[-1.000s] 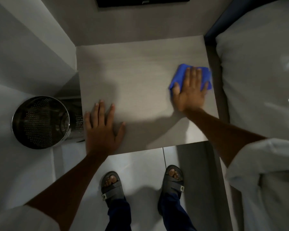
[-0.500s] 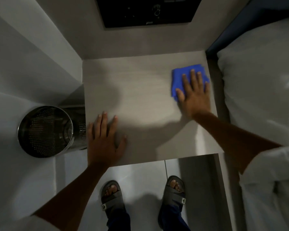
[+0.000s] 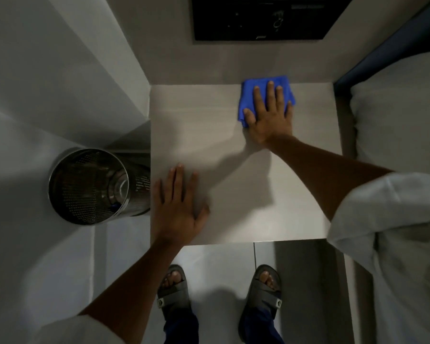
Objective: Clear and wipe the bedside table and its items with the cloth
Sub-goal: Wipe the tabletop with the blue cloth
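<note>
The bedside table [image 3: 233,170] has a pale, bare square top. A folded blue cloth [image 3: 248,95] lies at its back edge, a little right of the middle. My right hand [image 3: 271,115] presses flat on the cloth with fingers spread, covering most of it. My left hand [image 3: 176,207] rests flat on the table's front left corner, fingers apart, holding nothing.
A perforated metal waste bin [image 3: 92,187] stands on the floor against the table's left side. A bed with white bedding [image 3: 402,120] runs along the right. A dark panel [image 3: 258,18] is set in the wall behind. My sandalled feet [image 3: 174,286] stand in front.
My right hand has slid the cloth from the table's right edge back and leftwards to the rear edge. My left hand has stayed in place.
</note>
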